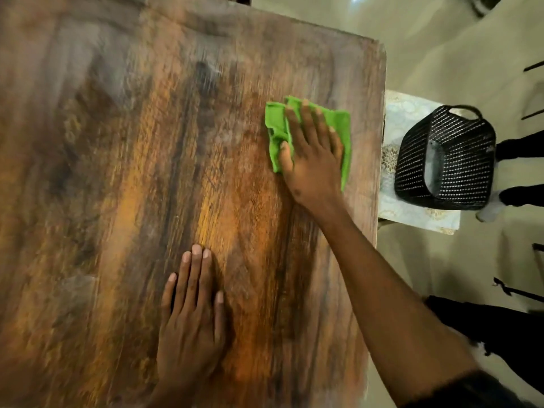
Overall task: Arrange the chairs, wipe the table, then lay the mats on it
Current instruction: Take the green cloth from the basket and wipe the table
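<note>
A brown wood-grain table (123,160) fills most of the head view. A crumpled green cloth (341,125) lies on it near the right edge. My right hand (312,154) presses flat on the cloth with straight fingers. My left hand (191,313) rests flat on the bare tabletop near the front, fingers straight and together. Beside the table's right edge, patterned pale mats (394,122) lie on a low surface, partly under a basket.
A black woven plastic basket (447,160) lies tipped on the mats to the right of the table. Dark chair legs (518,145) and thin black bars stand on the pale floor (441,54) at the far right.
</note>
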### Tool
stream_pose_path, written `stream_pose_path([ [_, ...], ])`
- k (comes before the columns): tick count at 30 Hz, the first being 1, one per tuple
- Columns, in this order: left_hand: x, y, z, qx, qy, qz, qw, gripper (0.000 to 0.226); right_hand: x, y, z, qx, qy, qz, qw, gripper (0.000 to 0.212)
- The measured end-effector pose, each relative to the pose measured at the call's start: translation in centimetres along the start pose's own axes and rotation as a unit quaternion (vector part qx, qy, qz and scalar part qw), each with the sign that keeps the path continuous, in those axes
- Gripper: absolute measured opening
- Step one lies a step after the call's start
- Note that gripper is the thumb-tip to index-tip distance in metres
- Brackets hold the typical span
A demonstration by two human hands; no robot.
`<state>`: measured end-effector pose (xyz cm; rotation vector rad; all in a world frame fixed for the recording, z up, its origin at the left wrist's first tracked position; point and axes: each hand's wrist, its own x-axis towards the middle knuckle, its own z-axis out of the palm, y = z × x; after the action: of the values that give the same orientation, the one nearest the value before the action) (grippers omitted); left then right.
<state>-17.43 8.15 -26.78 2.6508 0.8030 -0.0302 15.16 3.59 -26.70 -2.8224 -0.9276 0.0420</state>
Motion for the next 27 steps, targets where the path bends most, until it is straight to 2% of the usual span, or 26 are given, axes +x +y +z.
stream_pose_path([
  [7, 0.1, 0.2, -0.2, 0.026, -0.001, 0.004, 1.000, 0.066, -21.6, 1.4, -3.1, -0.011, -0.076, 0.089, 0.993, 0.070],
  [10, 0.2, 0.3, 0.1, 0.029, 0.011, -0.010, 0.999, 0.065, -24.6, 1.4, -3.0, -0.020, -0.103, 0.082, 0.991, 0.075],
  [13, 0.4, 0.4, 0.0, 0.020, 0.008, -0.015, 1.000, 0.065, -19.7, 3.1, -3.3, -0.011, -0.094, 0.035, 0.995, 0.072],
  [17, 0.6, 0.7, -0.5, 0.022, -0.014, -0.024, 0.999, 0.064, -6.3, 5.7, -2.1, -0.029, -0.026, -0.011, 0.999, 0.066],
  [21, 1.0, 0.7, -0.8, 0.015, -0.015, -0.025, 0.999, 0.063, 7.5, 5.3, -0.6, -0.031, 0.007, 0.047, 0.998, 0.068],
  [24, 0.9, 0.8, -0.8, 0.025, -0.033, -0.012, 0.999, 0.063, 11.4, 0.2, 0.6, -0.018, 0.023, 0.081, 0.996, 0.069],
  [27, 1.2, 0.5, -0.8, 0.052, -0.046, 0.001, 0.998, 0.068, 11.2, -10.2, 2.6, 0.005, 0.008, 0.018, 1.000, 0.070],
])
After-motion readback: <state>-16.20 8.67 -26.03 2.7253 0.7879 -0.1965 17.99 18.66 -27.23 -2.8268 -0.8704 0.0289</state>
